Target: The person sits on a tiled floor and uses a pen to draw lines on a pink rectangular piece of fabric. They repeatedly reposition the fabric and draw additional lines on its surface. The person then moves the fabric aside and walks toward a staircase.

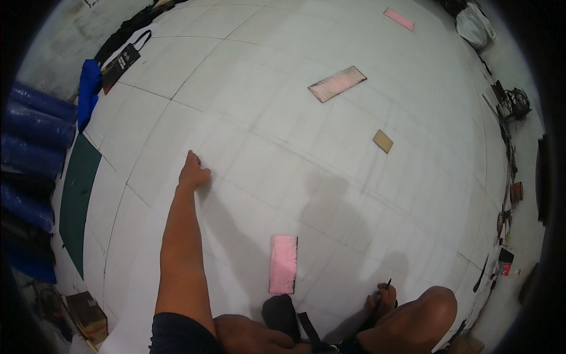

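My left arm stretches forward over the large white sheet (265, 194), which carries long straight lines, some dark and some faint. At its end my left hand (194, 170) is at the sheet with the index finger extended and the thumb apart; nothing shows in it. Low on the right, beside my bent knee, my right hand (384, 298) is closed around a slim dark pen (389, 282), its tip pointing up. Part of that hand is hidden behind the knee. A pink rectangular piece (284, 264) with dark edges lies between my arms, just ahead of my foot.
Farther out lie a pale pink rectangle (338, 84), a small tan square (383, 141) and another pink strip (399, 19). Blue rolls (38, 127), a dark green sheet (79, 200) and a black bag (121, 66) line the left. A whitish plastic bag (474, 26) sits far right.
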